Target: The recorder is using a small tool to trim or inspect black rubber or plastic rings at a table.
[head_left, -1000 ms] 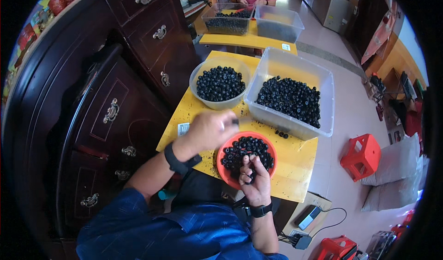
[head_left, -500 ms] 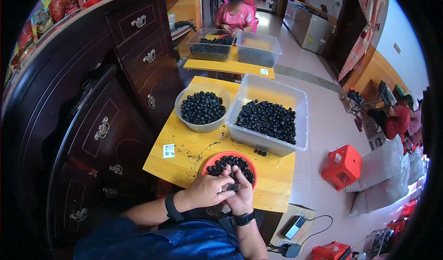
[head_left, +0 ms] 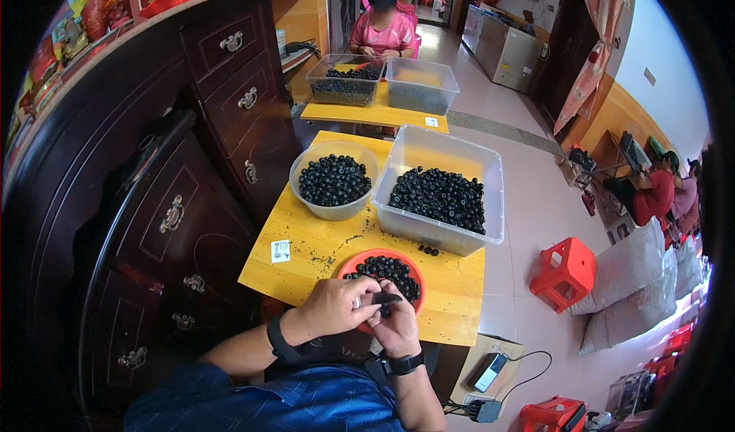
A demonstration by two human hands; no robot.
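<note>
Above the near edge of a red bowl (head_left: 419, 273) my two hands meet. My left hand (head_left: 329, 309) is closed on a small knife (head_left: 385, 299), its dark blade pointing right across the other hand. My right hand (head_left: 399, 330) is cupped with curled fingers beneath the blade; what it grips is mostly hidden, though something dark shows near its palm. Small black round pieces (head_left: 387, 267) with hollow ends fill the bowl. Similar black pieces (head_left: 334, 180) lie in a round translucent tub (head_left: 337, 211), and more (head_left: 436, 198) in a rectangular clear bin (head_left: 429, 240).
Black crumbs and a few loose pieces (head_left: 429, 250) lie on the yellow table (head_left: 452, 302). A dark wooden cabinet (head_left: 222, 126) stands close on the left. Opposite, a person in pink (head_left: 380, 30) sits behind two bins. At right are a red stool (head_left: 564, 273) and pale sacks (head_left: 624, 271).
The knife and my left hand have shifted slightly up, and the blade now lies nearer level. My right fingers have curled inward. The whole view has shifted a little.
</note>
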